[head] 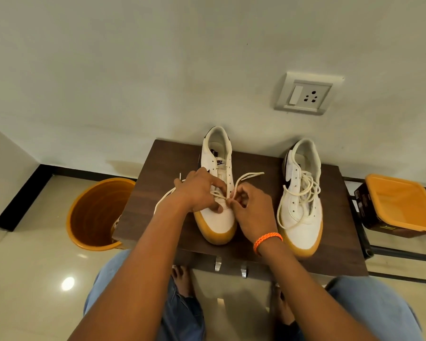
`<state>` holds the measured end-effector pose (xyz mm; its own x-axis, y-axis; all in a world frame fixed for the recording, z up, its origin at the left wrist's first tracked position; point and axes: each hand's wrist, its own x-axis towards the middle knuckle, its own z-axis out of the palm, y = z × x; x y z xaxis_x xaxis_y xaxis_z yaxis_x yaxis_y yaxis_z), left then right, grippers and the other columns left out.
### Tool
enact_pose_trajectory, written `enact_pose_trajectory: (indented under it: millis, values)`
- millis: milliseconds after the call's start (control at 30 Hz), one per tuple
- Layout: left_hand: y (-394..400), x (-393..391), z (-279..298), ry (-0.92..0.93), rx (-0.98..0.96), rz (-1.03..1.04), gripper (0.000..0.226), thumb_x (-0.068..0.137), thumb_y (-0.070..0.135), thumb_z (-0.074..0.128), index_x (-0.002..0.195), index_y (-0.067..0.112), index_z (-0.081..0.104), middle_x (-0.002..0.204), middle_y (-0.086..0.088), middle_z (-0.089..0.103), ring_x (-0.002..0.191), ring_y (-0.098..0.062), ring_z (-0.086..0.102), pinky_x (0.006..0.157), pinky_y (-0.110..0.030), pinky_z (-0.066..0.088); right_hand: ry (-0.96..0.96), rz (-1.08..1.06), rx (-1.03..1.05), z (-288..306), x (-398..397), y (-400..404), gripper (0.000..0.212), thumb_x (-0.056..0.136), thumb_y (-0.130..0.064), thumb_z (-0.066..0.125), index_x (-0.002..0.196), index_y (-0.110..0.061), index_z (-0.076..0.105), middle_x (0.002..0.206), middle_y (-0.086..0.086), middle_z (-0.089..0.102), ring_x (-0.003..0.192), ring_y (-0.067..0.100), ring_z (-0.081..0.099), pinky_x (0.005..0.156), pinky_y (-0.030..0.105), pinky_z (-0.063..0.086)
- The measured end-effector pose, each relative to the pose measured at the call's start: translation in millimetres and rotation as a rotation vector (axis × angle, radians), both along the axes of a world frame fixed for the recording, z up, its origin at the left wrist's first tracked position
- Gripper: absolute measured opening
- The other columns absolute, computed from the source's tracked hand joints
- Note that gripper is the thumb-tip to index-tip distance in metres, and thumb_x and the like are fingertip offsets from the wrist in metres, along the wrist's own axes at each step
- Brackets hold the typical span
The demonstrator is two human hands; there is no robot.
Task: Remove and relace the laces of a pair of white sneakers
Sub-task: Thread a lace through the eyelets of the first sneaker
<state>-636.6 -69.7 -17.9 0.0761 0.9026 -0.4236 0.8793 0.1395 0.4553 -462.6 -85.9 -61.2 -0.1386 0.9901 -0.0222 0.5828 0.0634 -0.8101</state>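
Two white sneakers are set on a brown desk (158,168). Over the left sneaker (217,212), a cream lace (239,183) is pinched by the left hand (197,190) and right hand (253,210). The right sneaker (303,217) is loosely laced.

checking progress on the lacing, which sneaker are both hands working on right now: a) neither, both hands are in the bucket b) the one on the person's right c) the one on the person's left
c: the left hand and right hand both pinch the lace over the left sneaker, while the right sneaker sits untouched.
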Motion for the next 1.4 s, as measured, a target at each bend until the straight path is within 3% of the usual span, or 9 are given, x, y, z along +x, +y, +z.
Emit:
enact_pose_trajectory:
  millis: [100,233,333,500,633,800,967,1133,1400]
  values:
    - [1,-1,-1,0.014,-0.008,-0.002,0.045,0.077,0.044,0.091,0.116,0.050,0.069,0.119,0.005,0.039,0.135,-0.028,0.039,0.115,-0.061,0.027,-0.110,0.007,0.071,4,-1,2,0.016,0.090,-0.020,0.080,0.084,-0.022,0.066,0.079,-0.007,0.066,0.074,0.006,0.062,0.068,0.020,0.049]
    - [2,-1,-1,0.007,-0.016,0.012,0.042,0.076,0.043,0.092,0.110,0.051,0.068,0.120,0.006,0.041,0.135,-0.027,0.040,0.113,-0.061,0.028,-0.090,0.020,0.126,8,1,5,0.010,0.095,-0.020,0.074,0.090,-0.021,0.066,0.084,-0.007,0.068,0.079,0.004,0.064,0.072,0.026,0.053]
    - [2,-2,-2,-0.003,-0.016,0.015,0.045,0.076,0.042,0.092,0.115,0.050,0.070,0.121,0.007,0.041,0.136,-0.028,0.039,0.114,-0.060,0.028,0.085,-0.083,0.219,23,10,14,0.008,0.099,-0.020,0.068,0.093,-0.022,0.062,0.083,-0.005,0.070,0.077,0.010,0.070,0.074,0.036,0.061]
    - [2,-2,-1,-0.011,-0.026,0.006,0.053,0.079,0.041,0.091,0.127,0.046,0.069,0.122,0.007,0.040,0.138,-0.029,0.038,0.116,-0.064,0.027,0.436,-0.214,0.271,48,20,18,0.006,0.105,-0.023,0.061,0.102,-0.018,0.060,0.092,0.005,0.073,0.078,0.018,0.073,0.067,0.036,0.063]
    - [3,-2,-3,-0.005,-0.013,-0.008,0.054,0.077,0.042,0.092,0.126,0.046,0.069,0.120,0.005,0.040,0.135,-0.029,0.040,0.115,-0.063,0.030,0.128,-0.054,-0.009,20,17,18,0.019,0.093,-0.034,0.076,0.101,-0.020,0.068,0.092,-0.004,0.072,0.085,0.013,0.071,0.072,0.045,0.063]
    - [4,-3,-6,-0.010,-0.004,-0.005,0.052,0.073,0.043,0.094,0.115,0.046,0.064,0.120,0.005,0.043,0.133,-0.029,0.042,0.113,-0.063,0.034,-0.100,0.047,-0.016,4,6,10,0.016,0.086,-0.022,0.084,0.081,-0.022,0.069,0.079,-0.007,0.069,0.077,0.009,0.064,0.073,0.031,0.057]
    - [4,-2,-6,-0.014,-0.017,0.008,0.052,0.071,0.039,0.096,0.110,0.048,0.062,0.120,0.005,0.044,0.130,-0.028,0.044,0.110,-0.063,0.039,-0.080,-0.014,0.124,15,12,16,0.015,0.089,-0.020,0.079,0.079,-0.025,0.069,0.077,-0.012,0.067,0.076,0.006,0.063,0.069,0.025,0.053]
    - [5,-2,-9,-0.026,-0.006,-0.002,0.051,0.070,0.039,0.097,0.103,0.047,0.058,0.117,0.004,0.044,0.125,-0.028,0.045,0.108,-0.060,0.044,-0.065,0.009,-0.046,6,10,12,0.018,0.087,-0.037,0.082,0.083,-0.024,0.070,0.077,-0.009,0.069,0.072,0.007,0.065,0.066,0.022,0.054]
    - [7,-2,-13,-0.016,-0.023,0.013,0.060,0.071,0.038,0.096,0.123,0.042,0.065,0.120,0.004,0.043,0.128,-0.030,0.046,0.110,-0.061,0.043,-0.047,-0.022,0.034,-2,0,11,0.011,0.096,-0.021,0.071,0.088,-0.027,0.067,0.085,-0.010,0.066,0.082,0.006,0.062,0.069,0.023,0.049]
